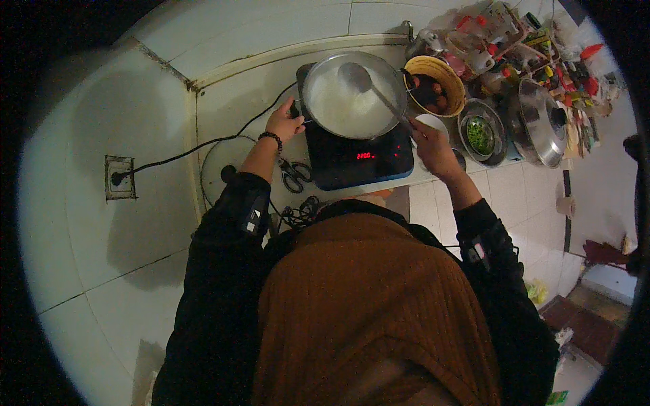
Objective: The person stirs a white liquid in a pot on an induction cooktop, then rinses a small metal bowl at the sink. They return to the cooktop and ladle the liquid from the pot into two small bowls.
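A wide metal pot (312, 76) of whitish, cloudy liquid sits on a black induction cooker (335, 165), whose red display is lit. My left hand (285, 123), with a beaded bracelet at the wrist, grips the dark side handle (294, 108) of the pot. In my right hand (431, 147) is the handle of a metal ladle (354, 77). The ladle's bowl is over the pot's far half; whether it touches the liquid I cannot tell. Behind my right hand, a white bowl (435, 123) is partly hidden.
Right of the cooker stand a yellowish pot (459, 83) with eggs in dark liquid, chopped greens (479, 136) inside a metal basin (500, 144), and a large steel lid (546, 127). Black scissors (295, 176), a glass lid (213, 167) and the power cord (188, 148) lie left.
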The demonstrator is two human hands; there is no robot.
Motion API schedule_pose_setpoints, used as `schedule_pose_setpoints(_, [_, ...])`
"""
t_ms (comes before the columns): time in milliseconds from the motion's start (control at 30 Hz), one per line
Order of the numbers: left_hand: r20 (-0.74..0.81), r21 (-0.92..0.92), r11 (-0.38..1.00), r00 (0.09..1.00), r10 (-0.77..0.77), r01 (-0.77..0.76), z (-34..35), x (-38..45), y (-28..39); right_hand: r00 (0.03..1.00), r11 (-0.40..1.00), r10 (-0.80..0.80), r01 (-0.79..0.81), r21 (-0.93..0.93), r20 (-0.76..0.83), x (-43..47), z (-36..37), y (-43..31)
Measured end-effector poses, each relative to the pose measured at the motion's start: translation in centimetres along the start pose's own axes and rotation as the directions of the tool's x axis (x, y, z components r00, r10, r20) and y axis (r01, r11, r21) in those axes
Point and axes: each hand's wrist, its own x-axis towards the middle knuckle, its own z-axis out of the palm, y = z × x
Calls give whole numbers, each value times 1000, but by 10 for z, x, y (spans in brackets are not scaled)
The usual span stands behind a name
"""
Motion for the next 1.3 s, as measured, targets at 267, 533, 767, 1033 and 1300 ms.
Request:
schedule_pose_setpoints(267, [-29,-7,1000,999,-19,19,4,-12,15,997,755,-49,72,-652,54,32,-23,4])
schedule_pose_setpoints(533, [-19,-14,1000,1000,-8,8,5,-12,12,989,676,-23,125,-726,149,13,-38,-9])
schedule_pose_setpoints(767, [-57,-63,998,998,-32,29,8,-16,16,939,615,-45,295,-731,341,-6,-59,-42])
schedule_pose_setpoints(1033, [-14,30,999,999,45,-45,8,-19,20,972,706,-105,222,-672,211,-16,-24,-37])
schedule_pose_setpoints(1300, [-23,14,1000,1000,-2,2,10,-14,12,960,709,-117,261,-656,255,-20,-8,-43])
